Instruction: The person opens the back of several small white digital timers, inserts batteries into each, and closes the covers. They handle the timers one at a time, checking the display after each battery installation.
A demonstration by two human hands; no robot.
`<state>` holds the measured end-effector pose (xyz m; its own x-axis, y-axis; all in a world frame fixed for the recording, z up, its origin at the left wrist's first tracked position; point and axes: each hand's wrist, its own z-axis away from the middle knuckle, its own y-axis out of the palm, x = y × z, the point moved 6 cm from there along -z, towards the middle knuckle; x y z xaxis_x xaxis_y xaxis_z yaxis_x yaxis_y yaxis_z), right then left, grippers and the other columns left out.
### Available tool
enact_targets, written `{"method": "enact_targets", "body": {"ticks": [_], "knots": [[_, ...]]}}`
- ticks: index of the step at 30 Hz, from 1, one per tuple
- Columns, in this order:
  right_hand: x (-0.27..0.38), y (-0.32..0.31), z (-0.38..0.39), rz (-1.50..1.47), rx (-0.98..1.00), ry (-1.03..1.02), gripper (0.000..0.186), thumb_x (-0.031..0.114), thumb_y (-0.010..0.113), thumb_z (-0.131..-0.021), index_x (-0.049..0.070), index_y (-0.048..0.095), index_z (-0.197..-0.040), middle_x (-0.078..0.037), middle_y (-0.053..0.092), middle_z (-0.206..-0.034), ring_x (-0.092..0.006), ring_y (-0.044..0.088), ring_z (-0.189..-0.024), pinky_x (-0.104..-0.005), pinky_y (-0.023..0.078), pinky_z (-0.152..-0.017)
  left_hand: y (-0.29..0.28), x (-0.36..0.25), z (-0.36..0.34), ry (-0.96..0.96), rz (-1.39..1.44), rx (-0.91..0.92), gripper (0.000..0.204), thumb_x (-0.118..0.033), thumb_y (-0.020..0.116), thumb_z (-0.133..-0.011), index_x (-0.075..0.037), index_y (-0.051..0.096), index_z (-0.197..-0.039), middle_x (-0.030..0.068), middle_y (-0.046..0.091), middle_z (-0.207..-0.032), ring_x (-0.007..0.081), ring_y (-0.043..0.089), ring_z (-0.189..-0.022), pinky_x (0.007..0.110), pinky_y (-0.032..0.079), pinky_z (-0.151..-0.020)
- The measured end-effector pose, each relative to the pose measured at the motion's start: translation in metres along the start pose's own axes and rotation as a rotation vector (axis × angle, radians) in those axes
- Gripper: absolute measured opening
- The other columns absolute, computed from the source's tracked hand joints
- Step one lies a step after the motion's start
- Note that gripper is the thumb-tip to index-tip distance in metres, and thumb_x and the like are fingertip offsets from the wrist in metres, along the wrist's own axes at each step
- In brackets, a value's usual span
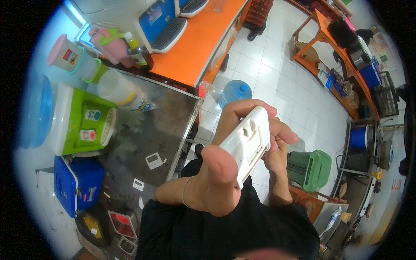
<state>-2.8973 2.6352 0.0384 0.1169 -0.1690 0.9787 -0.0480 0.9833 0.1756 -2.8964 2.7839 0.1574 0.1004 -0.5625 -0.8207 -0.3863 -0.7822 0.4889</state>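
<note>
A white plastic casing [247, 151] with a round hole and rectangular openings is raised tilted in front of me. My left hand [214, 182] is closed on it, thumb along its near left edge and fingers bent round the far end. At its right edge, my right hand [278, 145] has its fingers curled against it; part of that hand is hidden behind the casing. On the dark tabletop [138, 130] to my left lie a white square frame [154, 160], a smaller white plate with a window [138, 184] and a small white piece [141, 202].
Left on the table stand a green-and-white water dispenser [89, 125], a blue cooler box [80, 184], stacked plastic tubs [115, 89] and a dark bottle [139, 56]. An orange counter [182, 65] lies beyond. A blue water jug [236, 92] and a green bin [312, 171] stand on the floor.
</note>
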Motion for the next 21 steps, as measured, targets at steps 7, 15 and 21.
{"method": "enact_targets", "body": {"ticks": [7,15,21], "knots": [[0.000,0.000,0.000,0.044,-0.057,0.021,0.029,0.029,0.037,-0.104,0.005,0.051,-0.113,0.002,0.049,-0.075,-0.0027,0.042,-0.062,-0.0178,0.034,-0.054,0.000,0.000,0.008,-0.135,0.107,-0.037,0.097,-0.080,0.012,-0.082,0.005,0.031,-0.123,0.0151,0.054,-0.098,0.0233,0.057,-0.101,0.037,0.043,-0.094],[0.052,0.006,0.014,0.187,-0.198,-0.308,0.020,0.015,0.053,-0.098,-0.003,0.058,-0.105,-0.012,0.057,-0.097,-0.0172,0.060,-0.089,-0.0303,0.049,-0.080,-0.018,0.005,0.015,-0.130,0.285,-0.087,0.094,-0.078,0.005,-0.085,0.003,0.037,-0.121,0.0161,0.060,-0.093,0.0258,0.060,-0.094,0.039,0.043,-0.095],[0.094,0.035,0.042,0.305,-0.139,-0.781,0.030,0.002,0.067,-0.085,-0.002,0.054,-0.111,-0.018,0.061,-0.098,-0.0243,0.063,-0.092,-0.0331,0.051,-0.080,-0.041,0.020,-0.001,0.075,-0.104,-0.247,0.088,-0.077,0.004,-0.086,-0.003,0.037,-0.121,0.0142,0.064,-0.097,0.0220,0.063,-0.091,0.033,0.047,-0.086]]}}
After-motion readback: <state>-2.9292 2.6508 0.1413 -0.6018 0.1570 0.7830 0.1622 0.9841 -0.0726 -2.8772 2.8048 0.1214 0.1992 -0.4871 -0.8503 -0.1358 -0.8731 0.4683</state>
